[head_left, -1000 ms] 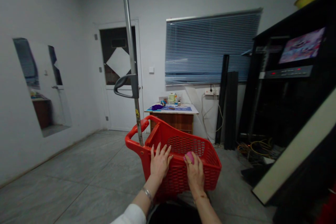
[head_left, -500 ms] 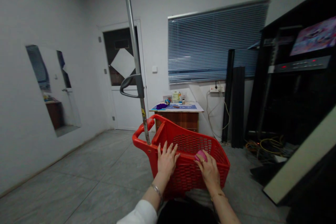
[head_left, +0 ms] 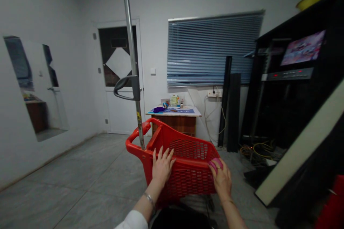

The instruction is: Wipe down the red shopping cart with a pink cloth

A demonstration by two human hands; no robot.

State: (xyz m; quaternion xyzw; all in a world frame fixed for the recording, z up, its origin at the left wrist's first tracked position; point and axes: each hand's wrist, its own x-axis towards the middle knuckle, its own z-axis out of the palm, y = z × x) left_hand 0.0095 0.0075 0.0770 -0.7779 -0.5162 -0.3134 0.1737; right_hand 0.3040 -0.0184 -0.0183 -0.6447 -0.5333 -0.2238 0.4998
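A red plastic shopping cart (head_left: 185, 180) with perforated sides stands right in front of me. My left hand (head_left: 162, 166) rests on its near top rim, fingers spread and holding nothing. At the right end of the same rim, my right hand (head_left: 222, 177) has its fingers closed around a bunched pink cloth (head_left: 215, 164), which is pressed against the rim. Most of the cloth is hidden by the fingers. A metal pole (head_left: 130, 43) with a grey handle (head_left: 127, 88) rises from the cart's left end, beside its red push handle (head_left: 133, 143).
Behind the cart, a small wooden table (head_left: 172, 123) holds a purple cloth (head_left: 159, 109) and several small containers. A black rack (head_left: 290, 111) and a leaning pale board (head_left: 298, 143) stand at right. Loose cables (head_left: 258, 150) lie on the floor. A mirror (head_left: 37, 89) hangs at left.
My right hand has slid the pink cloth rightward along the rim to the cart's right end. My left hand stays on the rim. The view has turned slightly right.
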